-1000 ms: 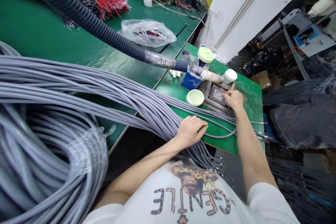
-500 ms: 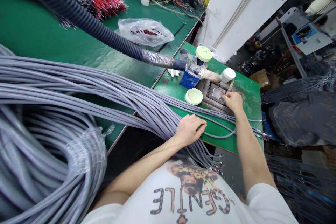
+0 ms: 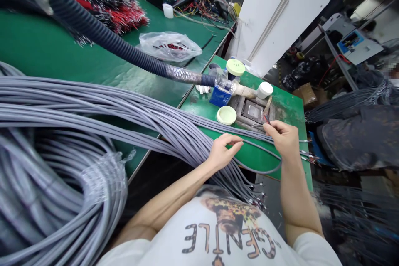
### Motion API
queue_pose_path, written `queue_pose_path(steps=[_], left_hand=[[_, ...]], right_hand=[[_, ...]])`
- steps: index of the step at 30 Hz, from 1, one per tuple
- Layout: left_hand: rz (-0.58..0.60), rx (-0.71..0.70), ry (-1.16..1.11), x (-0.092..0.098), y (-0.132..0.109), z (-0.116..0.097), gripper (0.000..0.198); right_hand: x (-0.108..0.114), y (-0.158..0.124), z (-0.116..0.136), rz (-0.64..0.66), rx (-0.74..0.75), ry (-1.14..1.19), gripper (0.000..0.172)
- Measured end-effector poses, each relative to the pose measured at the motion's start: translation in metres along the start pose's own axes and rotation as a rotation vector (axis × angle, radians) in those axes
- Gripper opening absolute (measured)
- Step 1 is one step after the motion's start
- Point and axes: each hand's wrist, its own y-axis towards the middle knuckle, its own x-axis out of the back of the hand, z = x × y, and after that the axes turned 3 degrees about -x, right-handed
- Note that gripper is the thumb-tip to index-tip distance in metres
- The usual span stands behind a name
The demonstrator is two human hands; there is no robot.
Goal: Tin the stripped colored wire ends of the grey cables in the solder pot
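Observation:
My right hand (image 3: 282, 135) pinches the end of a grey cable, its thin red and dark wires (image 3: 266, 119) sticking out of the fingertips. It is just in front of the square metal pot (image 3: 253, 110), which has a shiny surface in a dark frame. My left hand (image 3: 225, 149) rests beside the bundle of grey cables (image 3: 174, 126), thumb and fingers apart, nothing visible between them. Near the pot stand a pale green round dish (image 3: 226, 115), a white cup (image 3: 264, 90) and a blue box (image 3: 220, 95).
A ribbed hose (image 3: 124, 48) crosses above the green table (image 3: 102, 75) to the pot. A large cable coil (image 3: 62, 199) fills the lower left. Behind are a plastic bag (image 3: 170, 45) and loose wires (image 3: 202, 2). A person's dark clothing (image 3: 361, 137) shows at the right.
My right hand has moved from over the pot back toward me, with the wires in its fingers. My left hand's fingers have spread slightly. The view has shifted a little.

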Motion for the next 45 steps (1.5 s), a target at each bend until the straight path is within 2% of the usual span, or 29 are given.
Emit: queue_pose_path(steps=[2, 4, 8, 11, 15, 18, 20, 22, 24, 27, 30, 33, 36, 38, 41, 45], left_hand=[[-0.022, 0.207, -0.324, -0.01, 0.004, -0.008, 0.019], [-0.035, 0.35, -0.61, -0.021, 0.009, -0.016, 0.027], [-0.091, 0.448, -1.054, -0.039, 0.016, -0.032, 0.031], [-0.109, 0.475, -1.212, -0.042, 0.019, -0.038, 0.025], [-0.069, 0.496, -1.312, -0.035, 0.021, -0.04, 0.021], [-0.051, 0.481, -1.377, -0.029, 0.022, -0.041, 0.019], [0.039, 0.529, -1.412, -0.029, 0.022, -0.041, 0.023], [0.163, 0.606, -1.421, -0.032, 0.022, -0.041, 0.027], [0.211, 0.634, -1.418, -0.035, 0.019, -0.04, 0.028], [0.179, 0.553, -1.395, -0.039, 0.014, -0.038, 0.034], [0.159, 0.421, -1.259, -0.038, 0.011, -0.036, 0.039], [0.068, 0.323, -1.024, -0.036, 0.013, -0.033, 0.033], [-0.04, 0.273, -0.735, -0.035, 0.016, -0.028, 0.026], [-0.056, 0.219, -0.586, -0.035, 0.017, -0.025, 0.025], [-0.04, 0.093, -0.467, -0.038, 0.016, -0.023, 0.025], [-0.059, -0.055, -0.377, -0.039, 0.016, -0.022, 0.023]], right_hand=[[-0.003, -0.008, 0.008, 0.008, 0.006, 0.053, 0.026], [-0.006, -0.013, 0.013, 0.018, 0.006, 0.096, 0.024], [-0.014, -0.018, 0.019, 0.078, 0.039, 0.171, 0.02], [-0.015, -0.02, 0.022, 0.126, 0.067, 0.225, 0.019], [-0.004, -0.026, 0.027, 0.196, 0.144, 0.174, 0.012], [0.004, -0.034, 0.029, 0.302, 0.234, 0.108, 0.03], [0.003, -0.04, 0.029, 0.317, 0.328, 0.076, 0.039], [-0.002, -0.043, 0.029, 0.29, 0.409, 0.048, 0.046], [-0.008, -0.044, 0.027, 0.248, 0.419, 0.035, 0.051], [-0.011, -0.041, 0.023, 0.184, 0.34, 0.058, 0.057], [-0.008, -0.038, 0.017, 0.189, 0.276, 0.052, 0.057], [0.001, -0.034, 0.015, 0.195, 0.316, -0.014, 0.047], [0.006, -0.03, 0.022, 0.019, 0.431, -0.134, 0.026], [0.005, -0.026, 0.03, -0.098, 0.513, -0.232, 0.013], [-0.005, -0.019, 0.043, -0.162, 0.597, -0.387, 0.012], [-0.017, -0.012, 0.052, -0.191, 0.638, -0.501, 0.012]])
